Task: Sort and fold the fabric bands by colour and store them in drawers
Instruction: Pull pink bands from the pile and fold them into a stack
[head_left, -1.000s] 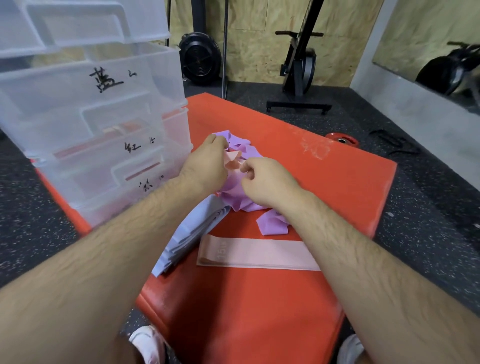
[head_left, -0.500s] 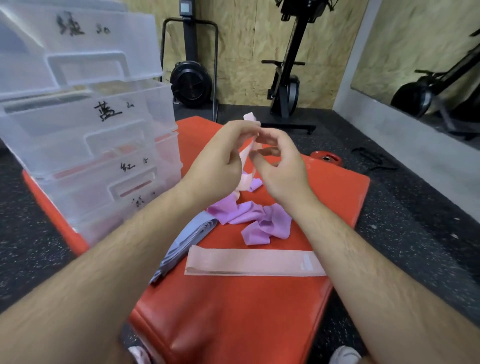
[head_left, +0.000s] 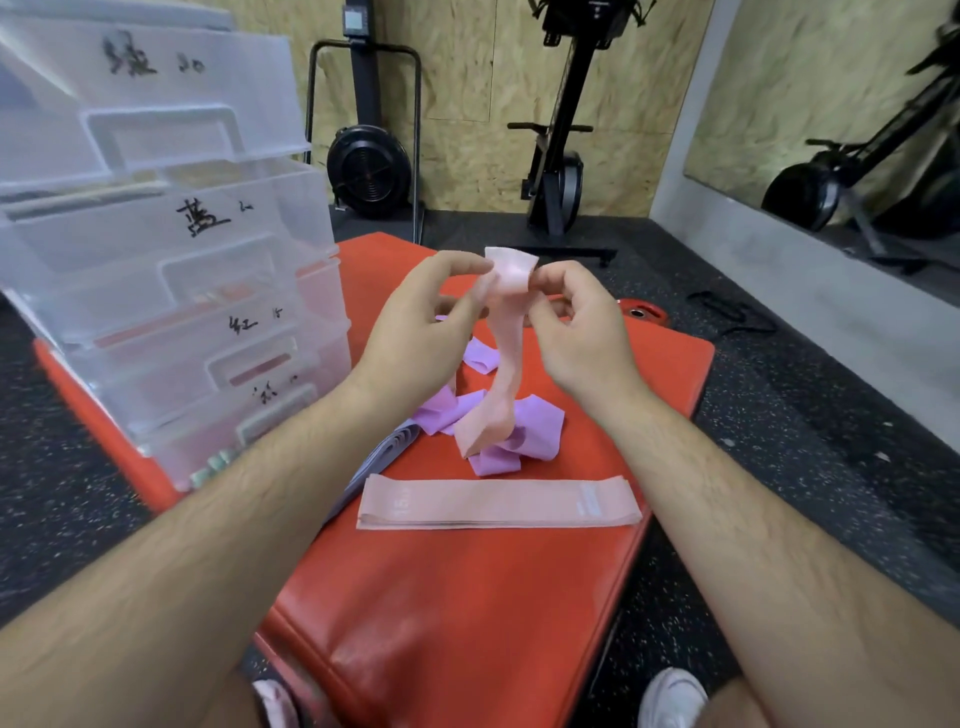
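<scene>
A pink fabric band hangs twisted in the air above the red mat. My left hand and my right hand each pinch its top end, close together. Its lower end dangles over a loose heap of purple bands. Nearer to me a flat stack of pink bands lies across the mat. A folded grey-blue band pile lies at its left, partly hidden by my left forearm. Clear labelled drawers stand stacked at the left.
The mat's edges drop to a dark speckled floor. A red weight plate and a black strap lie beyond the mat. Exercise machines stand against the wooden wall. My shoes show at the bottom.
Both hands pulled a pink band out of the purple heap and raised it; it now hangs free at full length between my fingertips.
</scene>
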